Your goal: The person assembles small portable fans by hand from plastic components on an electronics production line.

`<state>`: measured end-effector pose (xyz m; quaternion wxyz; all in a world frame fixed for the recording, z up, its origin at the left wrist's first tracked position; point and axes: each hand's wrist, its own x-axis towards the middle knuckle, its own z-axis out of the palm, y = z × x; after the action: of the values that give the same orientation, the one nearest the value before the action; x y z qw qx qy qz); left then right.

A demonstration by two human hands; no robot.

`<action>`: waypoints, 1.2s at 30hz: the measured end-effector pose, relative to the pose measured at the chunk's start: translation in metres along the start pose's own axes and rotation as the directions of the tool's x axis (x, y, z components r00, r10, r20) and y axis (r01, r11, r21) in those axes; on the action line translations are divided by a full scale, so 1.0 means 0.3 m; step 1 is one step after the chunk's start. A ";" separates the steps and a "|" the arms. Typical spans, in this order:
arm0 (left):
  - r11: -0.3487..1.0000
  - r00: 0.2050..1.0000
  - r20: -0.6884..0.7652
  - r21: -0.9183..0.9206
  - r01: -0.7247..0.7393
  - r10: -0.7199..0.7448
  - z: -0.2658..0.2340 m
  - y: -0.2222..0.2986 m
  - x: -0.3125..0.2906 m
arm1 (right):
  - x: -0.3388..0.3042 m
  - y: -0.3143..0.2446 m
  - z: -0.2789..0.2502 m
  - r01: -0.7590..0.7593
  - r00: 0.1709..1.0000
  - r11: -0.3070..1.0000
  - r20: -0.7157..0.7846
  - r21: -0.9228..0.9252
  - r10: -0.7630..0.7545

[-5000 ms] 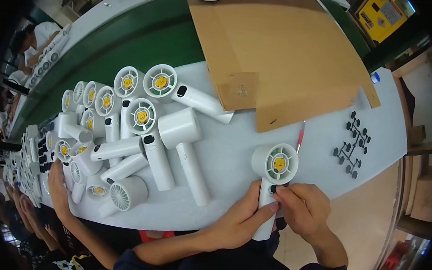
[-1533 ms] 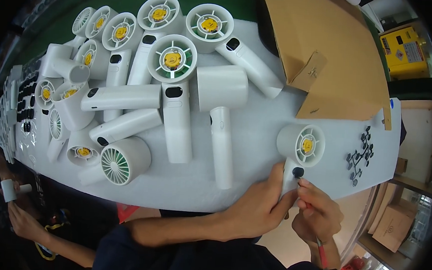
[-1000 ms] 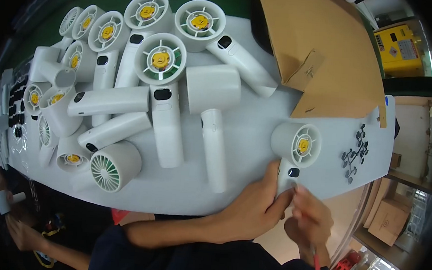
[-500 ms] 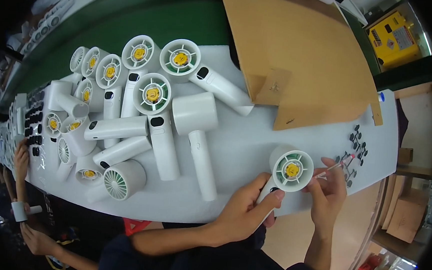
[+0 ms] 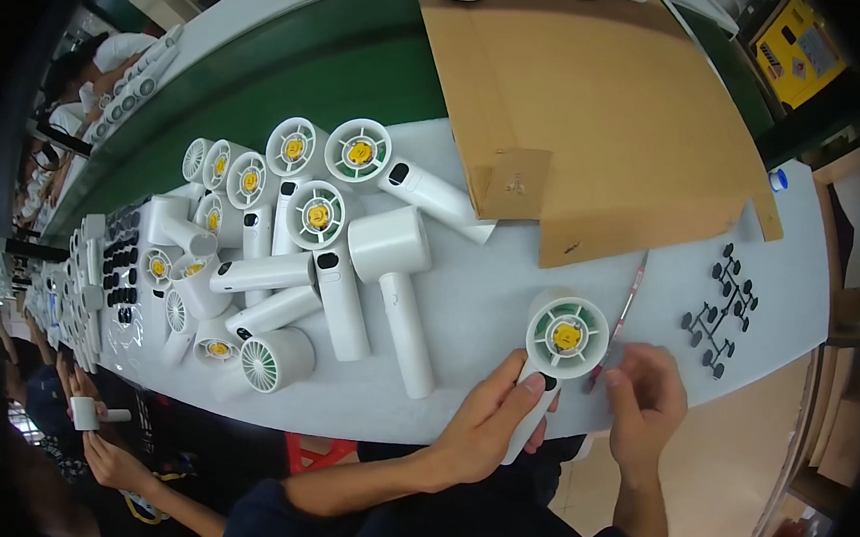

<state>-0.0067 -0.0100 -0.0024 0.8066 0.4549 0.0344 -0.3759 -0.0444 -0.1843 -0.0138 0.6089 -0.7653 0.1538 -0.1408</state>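
In my left hand (image 5: 485,412) is a white handheld fan (image 5: 542,376), gripped at its handle, with the thumb beside a small black oval window. Its round head faces up, showing white spokes and a yellow centre. Just right of the head, my right hand (image 5: 650,409) has its fingers curled in; whether something small is pinched there I cannot make out. A thin red-and-clear pen-like tool (image 5: 632,293) lies on the white table between that hand and the fan.
Several more white fans (image 5: 333,302) crowd the table's left side. Small black discs on a branching frame (image 5: 721,314) lie at right. A large cardboard sheet (image 5: 601,111) covers the back. Rows of black parts (image 5: 121,272) sit far left, near another person's hand (image 5: 115,461).
My right hand has let go of the pen-like tool, which now lies on the table, and its fingers have curled in. The view has shifted slightly. My left hand keeps hold of the fan.
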 end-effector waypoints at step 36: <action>0.953 0.977 0.131 0.230 -0.196 0.170 -0.063 -0.056 -0.042 | 0.194 -0.376 0.507 0.694 0.603 0.420 0.791 -0.585 0.106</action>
<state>-0.0210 0.0066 -0.0204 0.7773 0.5295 -0.0984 -0.3253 0.0771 -0.0490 0.0647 0.1021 -0.9595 -0.2101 0.1578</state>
